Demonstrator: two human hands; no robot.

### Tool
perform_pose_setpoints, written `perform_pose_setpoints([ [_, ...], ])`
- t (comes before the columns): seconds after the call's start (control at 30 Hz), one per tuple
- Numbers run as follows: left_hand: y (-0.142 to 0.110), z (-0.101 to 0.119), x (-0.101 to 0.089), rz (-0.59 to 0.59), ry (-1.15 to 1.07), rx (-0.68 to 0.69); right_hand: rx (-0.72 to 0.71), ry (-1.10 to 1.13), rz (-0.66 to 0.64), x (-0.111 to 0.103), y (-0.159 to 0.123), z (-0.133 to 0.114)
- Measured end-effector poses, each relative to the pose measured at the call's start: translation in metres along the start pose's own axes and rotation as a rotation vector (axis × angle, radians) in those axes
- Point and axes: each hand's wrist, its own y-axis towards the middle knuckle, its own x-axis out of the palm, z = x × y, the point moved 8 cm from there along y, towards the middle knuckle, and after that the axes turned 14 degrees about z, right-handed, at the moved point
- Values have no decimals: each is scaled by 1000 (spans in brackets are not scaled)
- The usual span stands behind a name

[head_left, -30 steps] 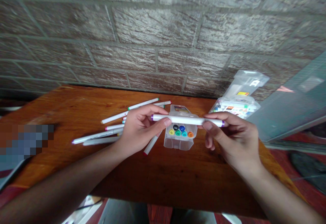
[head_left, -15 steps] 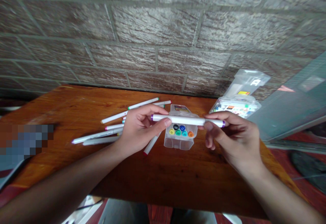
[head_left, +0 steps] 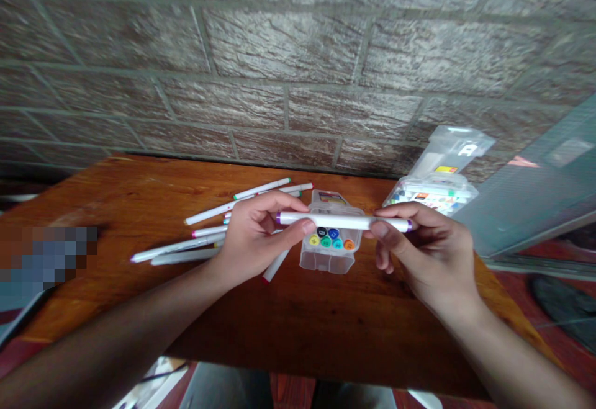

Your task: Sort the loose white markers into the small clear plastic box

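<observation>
A white marker (head_left: 342, 220) with purple ends is held level between both hands, above the table. My left hand (head_left: 256, 235) pinches it near its left end. Toward its right end, my right hand (head_left: 428, 254) grips it between thumb and fingers. Behind and below the marker stands an open clear plastic case (head_left: 328, 262), partly hidden by it. Several markers stand in that case, their round caps yellow, black, blue, green, teal and orange. Loose white markers (head_left: 209, 211) lie on the table beside and behind my left hand, some of them hidden by it.
The wooden table (head_left: 298, 328) meets a stone-block wall (head_left: 307, 43) at the back. A second clear case (head_left: 431, 193) with its lid up stands at the back right, full of markers. A grey panel (head_left: 535, 179) rises beyond the table's right edge.
</observation>
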Motion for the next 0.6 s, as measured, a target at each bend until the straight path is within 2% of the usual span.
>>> perform_pose_setpoints([
  [0.17,-1,-4,-2,4,-31,-13,13,23,-4,1,-1,-1],
  [0.6,-6,-25,-4,-27,-200,-179,44,111,-17,3,-1,1],
])
